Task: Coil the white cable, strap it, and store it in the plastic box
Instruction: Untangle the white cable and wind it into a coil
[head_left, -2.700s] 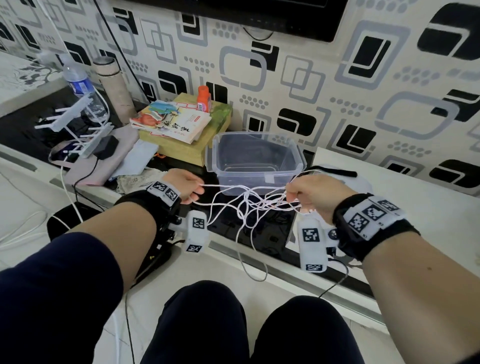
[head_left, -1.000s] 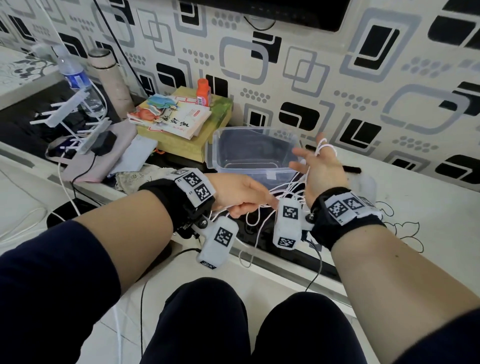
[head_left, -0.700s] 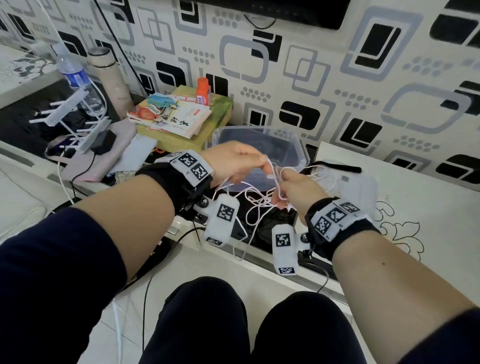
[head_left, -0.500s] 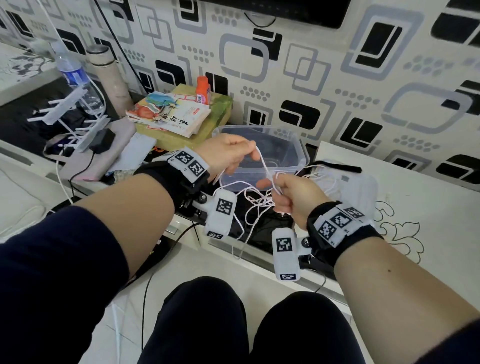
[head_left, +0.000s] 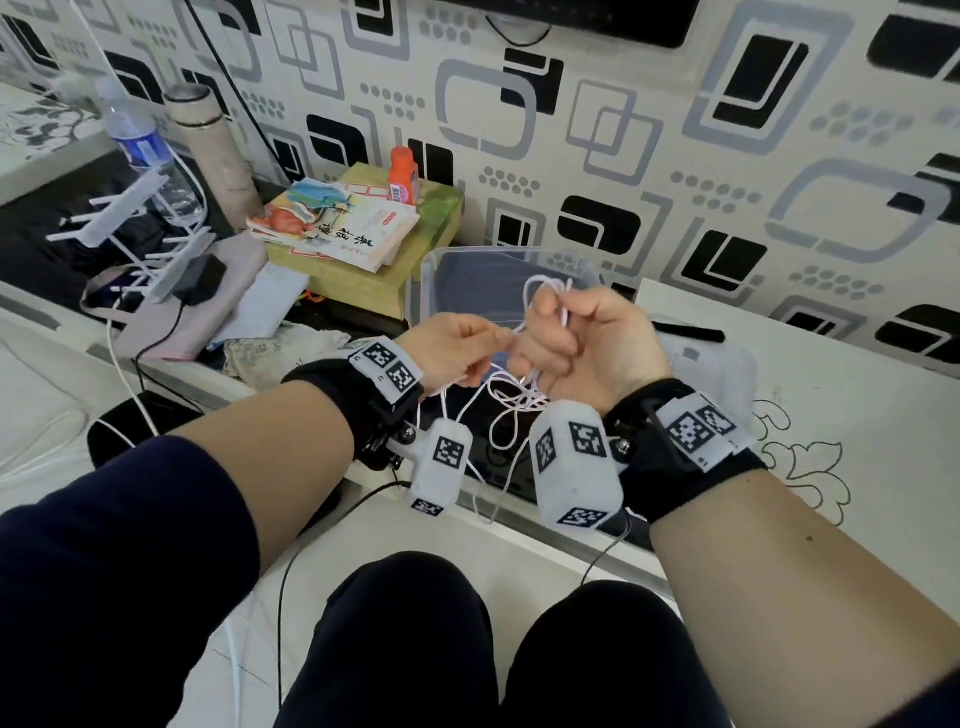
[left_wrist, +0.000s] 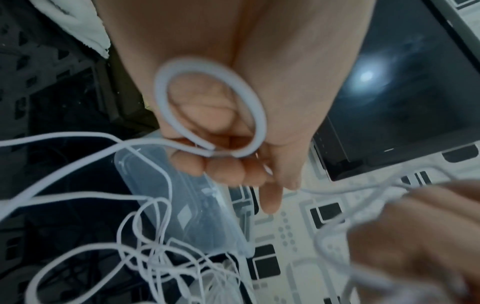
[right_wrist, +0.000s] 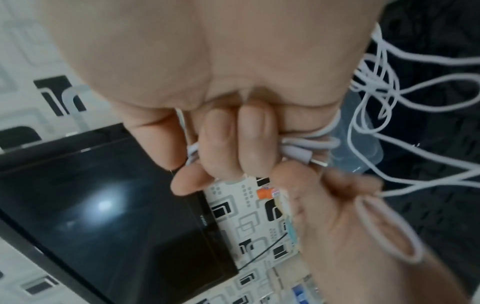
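The thin white cable (head_left: 511, 415) hangs in tangled loops between my two hands, in front of the clear plastic box (head_left: 441, 270). My right hand (head_left: 582, 338) is a fist round several gathered turns of it, and a small loop (head_left: 545, 291) pokes out above the fist. The right wrist view shows the cable's plug end (right_wrist: 306, 154) sticking out of that fist. My left hand (head_left: 457, 348) pinches a strand just left of the right hand, with one loop (left_wrist: 207, 109) curling under its palm. A black strap (head_left: 688, 332) lies on the white top behind my right hand.
A green box with books (head_left: 363, 234) and an orange bottle (head_left: 404, 176) stands left of the plastic box. Further left are a water bottle (head_left: 137, 140), a flask (head_left: 208, 135) and a white rack (head_left: 130, 208). A patterned wall (head_left: 675, 130) rises right behind.
My hands have come closer together and my right fist has risen, with a cable loop now standing above it. My left hand has dropped from above the box to beside the right fist.
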